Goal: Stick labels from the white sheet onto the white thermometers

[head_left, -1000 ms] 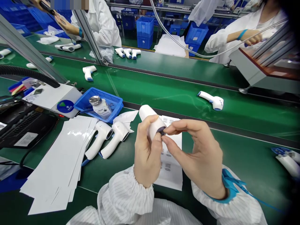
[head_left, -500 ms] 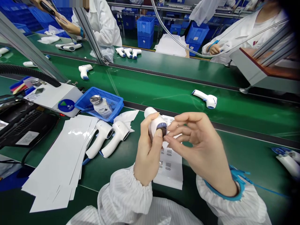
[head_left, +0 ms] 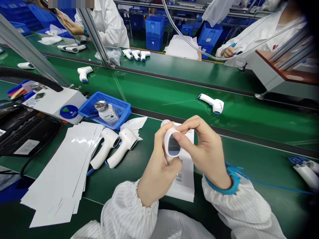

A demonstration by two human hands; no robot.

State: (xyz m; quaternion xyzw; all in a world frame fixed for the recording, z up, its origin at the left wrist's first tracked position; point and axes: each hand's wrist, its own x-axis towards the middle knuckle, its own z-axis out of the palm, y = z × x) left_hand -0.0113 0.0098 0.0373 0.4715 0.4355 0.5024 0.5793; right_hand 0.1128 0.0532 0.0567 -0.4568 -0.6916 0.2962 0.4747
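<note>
A green conveyor belt point(head_left: 269, 131) is shown running across the frame. A blue plastic tray point(head_left: 124, 111) is positioned at 9 o'clock, with a metal-capped bottle point(head_left: 106, 113) standing in it. A black machine point(head_left: 22, 132) is seen at the far 9 o'clock edge. A stack of white paper sheets point(head_left: 62, 172) is laid at 8 o'clock, and two white thermometers point(head_left: 106, 147) are placed just beside it. A third thermometer point(head_left: 211, 103) is lying on the belt at 3 o'clock. Blue crates point(head_left: 154, 33) are stacked at 12 o'clock. A co-worker in a white coat point(head_left: 261, 39) is seen at 2 o'clock, and another point(head_left: 107, 26) at 11 o'clock.
</note>
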